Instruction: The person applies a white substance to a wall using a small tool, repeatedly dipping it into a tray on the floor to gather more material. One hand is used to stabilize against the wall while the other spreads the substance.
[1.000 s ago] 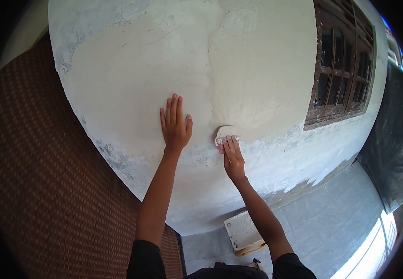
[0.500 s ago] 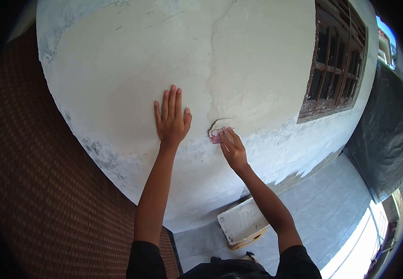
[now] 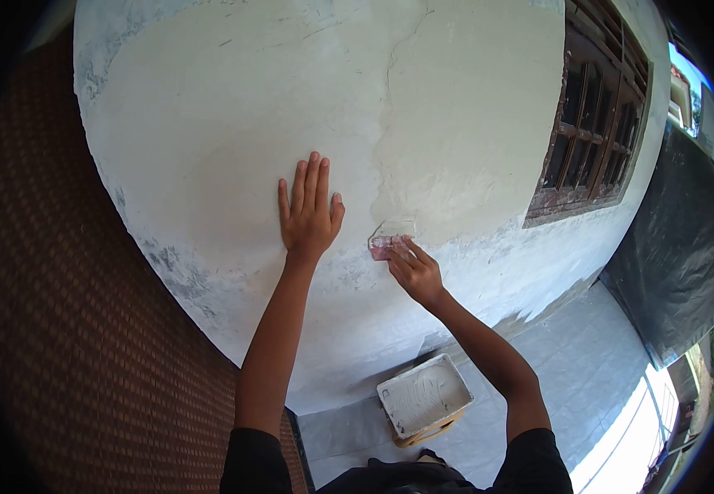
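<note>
My left hand [image 3: 311, 216] lies flat on the pale wall [image 3: 233, 107], fingers spread and pointing up, holding nothing. To its right, my right hand [image 3: 413, 270] grips a small putty scraper [image 3: 386, 245], reddish at the grip, with a thin whitish blade lying against the wall. The scraper is at the lower edge of a beige coated area, beside a thin vertical ridge [image 3: 388, 99] in the coating. Below the scraper the wall is whiter and patchy.
A white tray [image 3: 383, 393] with pale paste inside rests on a yellowish support near the wall's foot. Grey sheeting [image 3: 538, 362] covers the floor. A brown window [image 3: 595, 115] and dark sheet [image 3: 674, 239] are at right, a woven brown panel [image 3: 85, 329] at left.
My right hand and scraper have shifted slightly down, and the blade looks flatter and barer of paste. My left hand stays on the wall. The view has turned a little.
</note>
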`<action>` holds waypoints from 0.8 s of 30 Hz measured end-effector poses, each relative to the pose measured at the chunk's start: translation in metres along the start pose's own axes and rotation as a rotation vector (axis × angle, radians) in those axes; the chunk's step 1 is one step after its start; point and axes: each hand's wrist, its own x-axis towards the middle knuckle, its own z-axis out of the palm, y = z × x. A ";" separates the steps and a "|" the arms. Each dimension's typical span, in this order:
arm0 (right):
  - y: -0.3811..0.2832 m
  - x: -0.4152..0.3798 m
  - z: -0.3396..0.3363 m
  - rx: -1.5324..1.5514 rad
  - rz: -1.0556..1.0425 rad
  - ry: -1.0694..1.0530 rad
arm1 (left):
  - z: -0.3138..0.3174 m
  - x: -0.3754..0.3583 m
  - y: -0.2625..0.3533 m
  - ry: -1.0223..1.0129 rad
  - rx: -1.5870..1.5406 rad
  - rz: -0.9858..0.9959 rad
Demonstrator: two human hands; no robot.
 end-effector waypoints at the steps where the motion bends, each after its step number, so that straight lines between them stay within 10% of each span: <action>1: 0.003 -0.001 0.000 -0.007 -0.040 -0.005 | 0.001 0.000 0.000 0.002 0.005 0.000; 13: 0.002 -0.050 0.002 0.041 -0.145 -0.270 | 0.002 0.000 0.001 0.010 0.006 0.003; 24: -0.010 -0.006 -0.034 0.200 0.162 0.045 | 0.001 0.000 0.001 0.013 0.005 -0.001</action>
